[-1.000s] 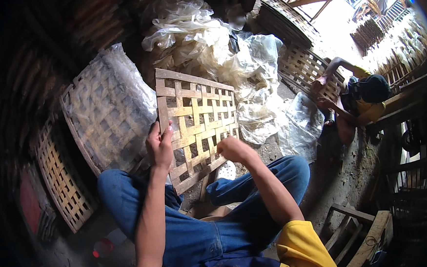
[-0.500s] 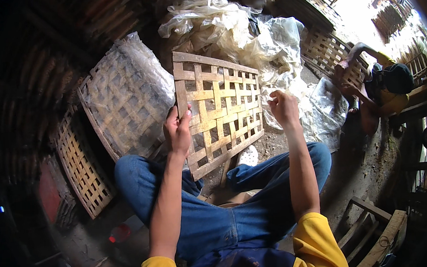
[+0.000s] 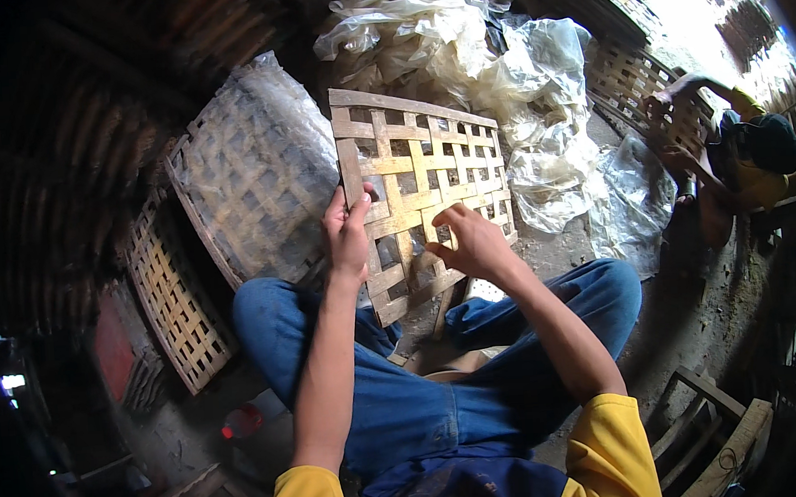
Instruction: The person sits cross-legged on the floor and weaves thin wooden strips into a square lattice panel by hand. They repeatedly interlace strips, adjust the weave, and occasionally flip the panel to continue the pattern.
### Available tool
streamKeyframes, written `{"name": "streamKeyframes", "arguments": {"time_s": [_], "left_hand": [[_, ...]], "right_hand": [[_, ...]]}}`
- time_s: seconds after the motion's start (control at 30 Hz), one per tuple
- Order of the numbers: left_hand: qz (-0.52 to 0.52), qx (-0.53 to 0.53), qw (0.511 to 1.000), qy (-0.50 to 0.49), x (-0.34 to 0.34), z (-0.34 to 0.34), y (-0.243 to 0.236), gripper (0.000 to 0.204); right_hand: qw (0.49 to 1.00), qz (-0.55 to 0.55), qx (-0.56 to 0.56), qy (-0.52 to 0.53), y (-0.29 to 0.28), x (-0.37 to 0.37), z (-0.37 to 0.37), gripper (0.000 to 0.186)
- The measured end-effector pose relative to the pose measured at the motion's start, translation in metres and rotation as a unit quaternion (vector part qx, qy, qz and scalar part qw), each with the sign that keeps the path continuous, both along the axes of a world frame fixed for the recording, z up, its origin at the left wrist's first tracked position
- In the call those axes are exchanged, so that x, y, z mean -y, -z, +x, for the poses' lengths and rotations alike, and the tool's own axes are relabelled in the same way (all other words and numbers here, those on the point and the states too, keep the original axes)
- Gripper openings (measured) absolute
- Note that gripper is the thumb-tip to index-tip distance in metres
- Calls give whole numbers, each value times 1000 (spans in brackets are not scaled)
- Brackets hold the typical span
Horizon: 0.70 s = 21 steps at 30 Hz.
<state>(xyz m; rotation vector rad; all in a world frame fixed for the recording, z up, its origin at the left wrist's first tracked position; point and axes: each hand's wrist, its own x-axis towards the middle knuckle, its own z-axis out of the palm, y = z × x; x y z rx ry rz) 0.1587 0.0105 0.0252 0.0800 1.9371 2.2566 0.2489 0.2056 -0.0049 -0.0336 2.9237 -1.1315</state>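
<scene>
A woven bamboo panel (image 3: 424, 195) with a wooden frame stands tilted above my crossed legs. My left hand (image 3: 348, 238) is closed round the left edge of that frame, thumb on the near face. In front of the panel's lower right part is my right hand (image 3: 473, 244), its thumb and forefinger apart with nothing seen between them. Whether its fingertips touch the slats I cannot tell.
Left of me lean a plastic-covered woven panel (image 3: 261, 166) and another woven panel (image 3: 177, 294). Crumpled clear plastic sheeting (image 3: 535, 103) is heaped ahead. A co-worker (image 3: 739, 159) bends over a panel at the right. A wooden stool-like frame (image 3: 720, 443) stands at the lower right.
My right hand has moved left and down, from beyond the panel's right edge to in front of its slats. My left hand keeps its grip. The whole view has shifted slightly.
</scene>
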Motion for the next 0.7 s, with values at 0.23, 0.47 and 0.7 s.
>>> {"name": "streamKeyframes", "arguments": {"time_s": [0.23,0.47,0.7], "left_hand": [[-4,-18,1000,24,0,3,0,24],[-38,-86,991,93,-3,10,-6,24],[-86,-157,974,138,-4,16,-18,24]], "right_hand": [[986,-75,-26,147,30,-29,-31,32],[962,-75,-157,212,22,-52,-39,26],[959,-29,-199,201,28,-57,-40,21]]}}
